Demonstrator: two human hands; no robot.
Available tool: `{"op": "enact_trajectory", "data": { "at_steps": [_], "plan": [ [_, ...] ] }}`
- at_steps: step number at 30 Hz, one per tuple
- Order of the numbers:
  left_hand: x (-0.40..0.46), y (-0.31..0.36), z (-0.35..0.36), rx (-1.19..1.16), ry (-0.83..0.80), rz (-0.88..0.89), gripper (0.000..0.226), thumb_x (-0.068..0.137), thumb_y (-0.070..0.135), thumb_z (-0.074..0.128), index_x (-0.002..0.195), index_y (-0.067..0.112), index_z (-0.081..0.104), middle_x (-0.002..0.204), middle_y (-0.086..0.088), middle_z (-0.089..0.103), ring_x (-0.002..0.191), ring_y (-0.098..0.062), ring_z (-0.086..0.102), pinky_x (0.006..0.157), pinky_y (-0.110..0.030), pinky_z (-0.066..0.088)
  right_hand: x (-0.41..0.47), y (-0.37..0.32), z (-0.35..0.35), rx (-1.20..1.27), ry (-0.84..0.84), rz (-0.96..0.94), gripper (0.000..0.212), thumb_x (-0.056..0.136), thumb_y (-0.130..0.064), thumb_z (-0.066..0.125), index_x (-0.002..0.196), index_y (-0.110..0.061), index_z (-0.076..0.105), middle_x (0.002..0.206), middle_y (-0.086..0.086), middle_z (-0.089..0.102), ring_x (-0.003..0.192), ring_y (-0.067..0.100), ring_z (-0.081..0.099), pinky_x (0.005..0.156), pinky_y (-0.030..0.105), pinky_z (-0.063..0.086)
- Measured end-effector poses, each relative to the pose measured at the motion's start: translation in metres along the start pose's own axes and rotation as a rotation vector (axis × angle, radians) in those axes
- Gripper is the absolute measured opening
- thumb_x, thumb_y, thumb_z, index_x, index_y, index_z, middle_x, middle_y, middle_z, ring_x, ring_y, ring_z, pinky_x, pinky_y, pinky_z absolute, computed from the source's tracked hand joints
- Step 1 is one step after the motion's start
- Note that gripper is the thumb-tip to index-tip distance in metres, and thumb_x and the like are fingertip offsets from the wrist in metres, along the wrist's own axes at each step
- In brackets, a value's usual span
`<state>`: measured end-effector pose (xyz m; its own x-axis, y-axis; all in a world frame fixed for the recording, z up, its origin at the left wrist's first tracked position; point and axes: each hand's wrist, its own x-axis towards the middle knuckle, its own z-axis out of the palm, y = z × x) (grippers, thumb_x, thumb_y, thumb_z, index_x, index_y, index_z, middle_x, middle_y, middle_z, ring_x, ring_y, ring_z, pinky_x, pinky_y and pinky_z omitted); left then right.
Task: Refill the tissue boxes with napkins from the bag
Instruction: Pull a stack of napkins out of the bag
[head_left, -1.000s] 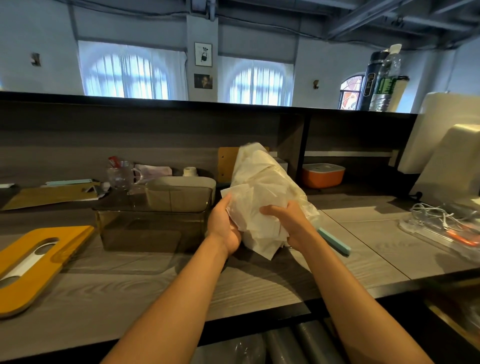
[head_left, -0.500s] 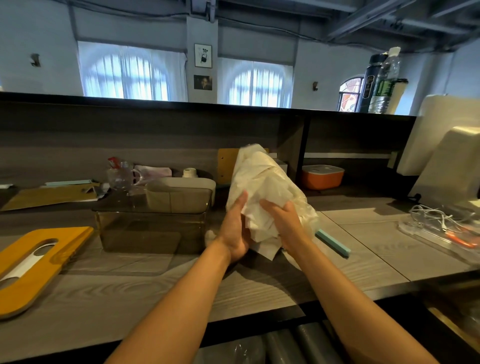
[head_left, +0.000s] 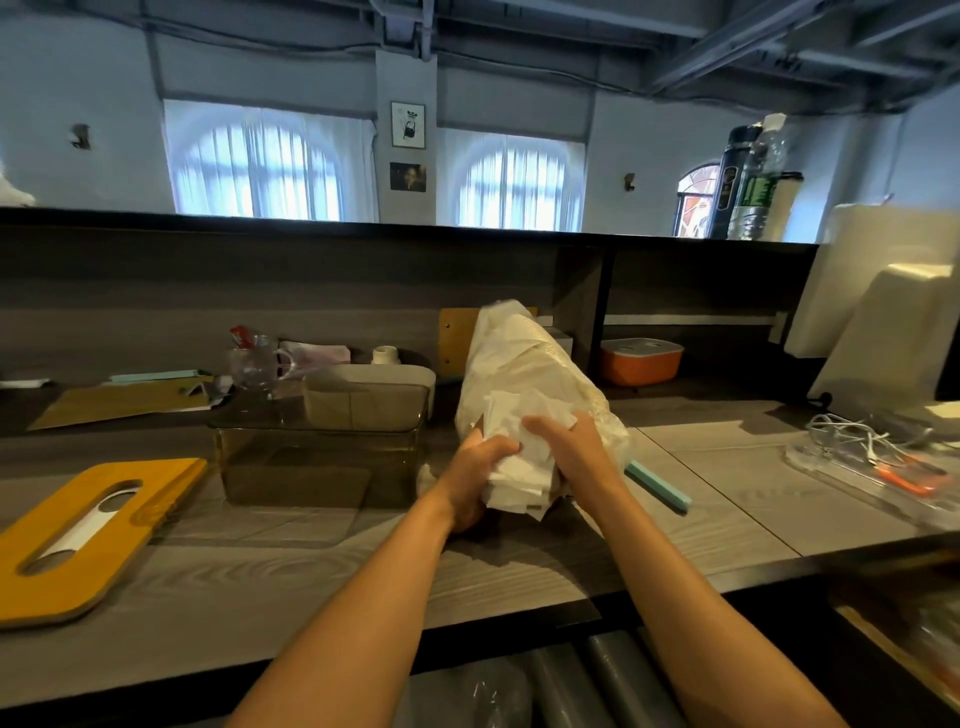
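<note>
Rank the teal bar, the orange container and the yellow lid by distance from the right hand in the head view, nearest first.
From the right hand:
1. Teal bar, on the counter just to its right.
2. Orange container, in the back cubby, right.
3. Yellow lid, far left on the counter.

Two hands are seen: left hand (head_left: 475, 470) and right hand (head_left: 574, 449). One bag (head_left: 524, 364) of napkins (head_left: 519, 475) is counted, one clear box (head_left: 317, 457), one yellow lid (head_left: 88, 530), one orange container (head_left: 640, 361), one glass mug (head_left: 254, 366), two bottles (head_left: 748, 182).
</note>
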<state>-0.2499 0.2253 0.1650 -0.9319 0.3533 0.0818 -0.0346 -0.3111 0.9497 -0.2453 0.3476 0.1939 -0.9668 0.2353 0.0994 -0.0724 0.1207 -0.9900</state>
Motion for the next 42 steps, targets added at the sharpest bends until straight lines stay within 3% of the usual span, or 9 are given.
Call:
{"op": "enact_trajectory", "data": {
  "at_steps": [4,9,14,17,21,28,33,38,42],
  "plan": [
    [-0.009,-0.002,-0.001,0.107,0.076,0.059,0.074,0.078,0.031,0.076,0.143,0.026,0.041,0.132,-0.013,0.058,0.113,-0.033,0.064,0.086,-0.046,0.058,-0.006,0.008,-0.019,0.110,0.071,-0.233,0.055,0.087,-0.031,0.072,0.135,-0.024,0.047,0.131,0.001,0.054,0.121,0.022,0.053,0.099,0.045,0.049],
    [-0.032,0.001,-0.006,0.196,0.330,0.204,0.034,0.090,0.024,0.069,0.121,0.024,0.054,0.118,-0.007,0.064,0.104,-0.025,0.066,0.086,-0.044,0.059,-0.021,0.021,-0.024,0.154,-0.062,-0.207,0.076,0.071,-0.042,0.083,0.138,-0.032,0.049,0.139,-0.001,0.051,0.125,0.021,0.052,0.099,0.047,0.051],
    [-0.063,0.002,-0.011,0.319,0.395,0.232,0.031,0.093,0.019,0.066,0.123,0.013,0.060,0.111,-0.008,0.068,0.098,-0.022,0.067,0.070,-0.031,0.057,-0.048,0.022,-0.021,-0.042,-0.169,-0.244,0.041,0.086,-0.020,0.073,0.122,-0.025,0.055,0.113,-0.007,0.063,0.109,0.017,0.061,0.078,0.024,0.055],
    [-0.076,0.002,-0.016,0.335,0.423,0.200,0.032,0.093,0.016,0.065,0.124,0.015,0.058,0.116,-0.009,0.066,0.104,-0.023,0.065,0.087,-0.043,0.058,-0.062,0.021,-0.017,-0.150,-0.167,-0.271,0.041,0.086,-0.020,0.073,0.122,-0.024,0.053,0.110,-0.012,0.057,0.106,0.011,0.055,0.074,0.017,0.047],
    [-0.087,0.004,-0.015,0.374,0.482,0.204,0.036,0.094,0.012,0.059,0.129,0.017,0.051,0.121,-0.008,0.060,0.109,-0.023,0.060,0.084,-0.036,0.056,-0.076,0.022,-0.009,-0.184,-0.154,-0.222,0.045,0.088,-0.019,0.071,0.128,-0.018,0.052,0.117,-0.007,0.054,0.117,0.018,0.054,0.075,0.017,0.045],
    [-0.090,0.006,-0.003,0.376,0.607,0.223,0.039,0.101,0.036,0.051,0.134,0.016,0.049,0.122,-0.006,0.056,0.104,-0.022,0.057,0.078,-0.032,0.049,-0.094,0.011,0.026,-0.105,-0.097,-0.135,0.067,0.097,-0.037,0.057,0.152,-0.015,0.027,0.155,0.008,0.034,0.139,0.025,0.037,0.099,0.027,0.035],
    [-0.092,0.003,0.002,0.433,0.722,0.313,0.030,0.100,0.032,0.053,0.124,0.014,0.055,0.117,-0.006,0.060,0.099,-0.018,0.058,0.069,-0.026,0.049,-0.093,0.013,0.037,-0.070,0.108,-0.135,0.058,0.093,-0.048,0.058,0.140,-0.015,0.047,0.133,0.002,0.054,0.125,0.023,0.051,0.087,0.026,0.040],
    [-0.095,0.003,-0.001,0.460,0.746,0.305,0.023,0.104,0.025,0.042,0.120,0.016,0.056,0.107,0.000,0.056,0.083,-0.007,0.053,0.059,-0.020,0.041,-0.088,0.021,0.032,0.001,0.146,-0.136,0.036,0.092,-0.047,0.059,0.096,-0.012,0.064,0.087,-0.001,0.062,0.087,0.016,0.058,0.062,0.022,0.040],
    [-0.096,0.002,0.006,0.576,0.699,0.327,0.023,0.104,0.028,0.044,0.118,0.016,0.055,0.107,-0.002,0.058,0.083,-0.007,0.053,0.059,-0.017,0.040,-0.087,0.021,0.033,-0.014,0.126,-0.145,0.031,0.096,-0.037,0.053,0.112,-0.011,0.060,0.102,0.001,0.060,0.095,0.016,0.055,0.072,0.026,0.041]
  ]
}}
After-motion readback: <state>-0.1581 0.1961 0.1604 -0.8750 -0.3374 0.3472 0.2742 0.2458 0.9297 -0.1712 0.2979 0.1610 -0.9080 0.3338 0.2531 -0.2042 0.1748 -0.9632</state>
